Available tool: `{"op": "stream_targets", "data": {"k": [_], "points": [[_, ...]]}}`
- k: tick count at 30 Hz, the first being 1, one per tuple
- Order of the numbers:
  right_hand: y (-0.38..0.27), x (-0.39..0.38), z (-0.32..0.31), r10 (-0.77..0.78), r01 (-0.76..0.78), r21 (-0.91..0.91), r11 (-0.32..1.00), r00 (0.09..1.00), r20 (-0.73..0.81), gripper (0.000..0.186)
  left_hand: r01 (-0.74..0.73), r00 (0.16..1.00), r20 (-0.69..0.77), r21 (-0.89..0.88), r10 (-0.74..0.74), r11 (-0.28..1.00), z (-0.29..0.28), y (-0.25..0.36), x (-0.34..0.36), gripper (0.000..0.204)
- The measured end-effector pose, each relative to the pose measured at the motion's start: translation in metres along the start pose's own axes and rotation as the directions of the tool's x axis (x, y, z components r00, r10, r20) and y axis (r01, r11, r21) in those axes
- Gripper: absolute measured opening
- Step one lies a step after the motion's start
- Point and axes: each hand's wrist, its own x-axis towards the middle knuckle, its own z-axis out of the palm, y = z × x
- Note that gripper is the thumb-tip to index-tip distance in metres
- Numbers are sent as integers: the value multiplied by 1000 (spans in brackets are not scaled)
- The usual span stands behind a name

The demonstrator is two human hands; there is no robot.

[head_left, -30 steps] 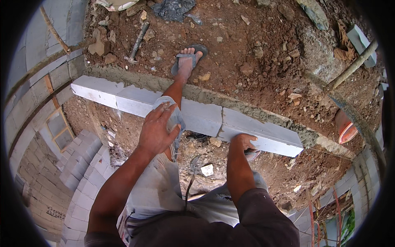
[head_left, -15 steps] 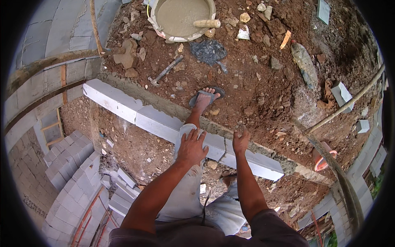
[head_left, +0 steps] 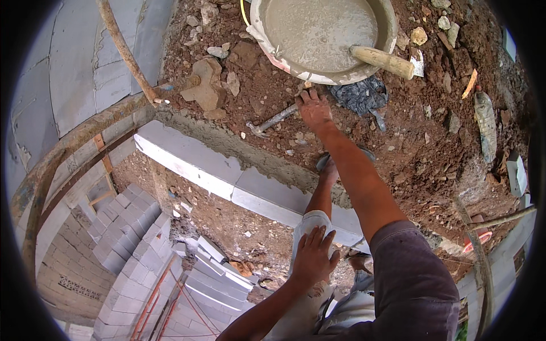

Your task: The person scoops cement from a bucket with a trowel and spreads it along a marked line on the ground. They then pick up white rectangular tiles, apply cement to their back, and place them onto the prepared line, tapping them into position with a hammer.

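Observation:
My right hand (head_left: 315, 112) reaches out to the ground beyond the block row, its fingers closed over the rear of a hammer (head_left: 278, 117) handle. The hammer's metal head lies on the reddish soil, and the handle's end is hidden beneath my hand. My left hand (head_left: 314, 256) rests on my bent knee with fingers spread, holding nothing. Between my hands runs a row of pale grey blocks (head_left: 219, 165), with wet mortar (head_left: 250, 152) along its far side. Just past my right hand stands a round tub (head_left: 267, 54) of grey mortar, a wooden-handled tool (head_left: 384, 61) leaning in it.
A crumpled dark plastic bag (head_left: 361, 96) lies beside the tub. Stones (head_left: 206, 85) and a dirty plastic bottle (head_left: 485, 125) are scattered on the soil. Wooden poles (head_left: 126, 54) cross at the left and right. Stacked blocks (head_left: 122, 224) stand at lower left.
My right hand has left the block row and reached forward to the hammer handle. The left hand stays on the knee. The view has shifted, bringing the tub closer.

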Motion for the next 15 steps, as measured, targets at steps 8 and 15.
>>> {"op": "stream_targets", "data": {"k": [8,15], "points": [[-34,-97,-80,-75,16,149,989,914,399,46,89,991,103,-36,-85,995,-24,2,19,60],[-17,-356,-258,112,-353,547,760,899,425,44,166,781,297,-947,-549,-275,-40,-21,55,74]]}}
